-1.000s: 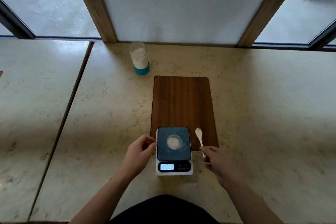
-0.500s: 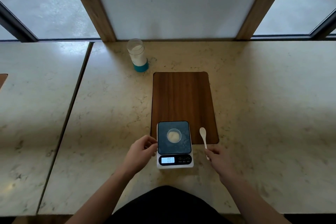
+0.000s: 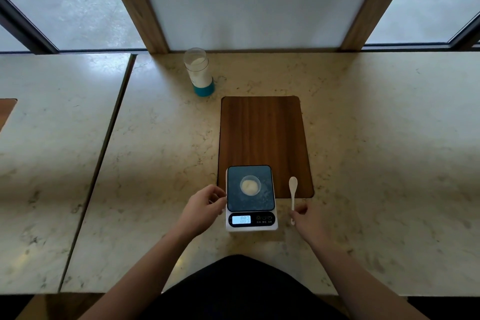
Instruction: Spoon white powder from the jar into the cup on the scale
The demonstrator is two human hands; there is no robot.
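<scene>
A white scale (image 3: 251,226) with a dark platform stands at the near end of a wooden board (image 3: 262,132). Its lit display shows a low reading. On the platform is a small clear cup (image 3: 250,185) holding some white powder. The powder jar (image 3: 199,71), clear with a teal base and no lid, stands far back left of the board. A white spoon (image 3: 293,191) lies right of the scale, bowl on the board, handle pointing toward me. My right hand (image 3: 307,221) rests beside the handle's end, not wrapped round it. My left hand (image 3: 204,209), fingers curled, touches the scale's left edge.
The marble counter (image 3: 376,150) runs to a wall with wooden posts (image 3: 137,5) and windows at the back. A seam (image 3: 109,138) separates a second slab on the left, where the corner of another wooden board (image 3: 6,112) shows. My dark-clothed torso fills the bottom centre.
My right hand has lowered the spoon flat beside the scale and loosened its hold. My left hand has stayed at the scale's edge. The camera has pulled back a little.
</scene>
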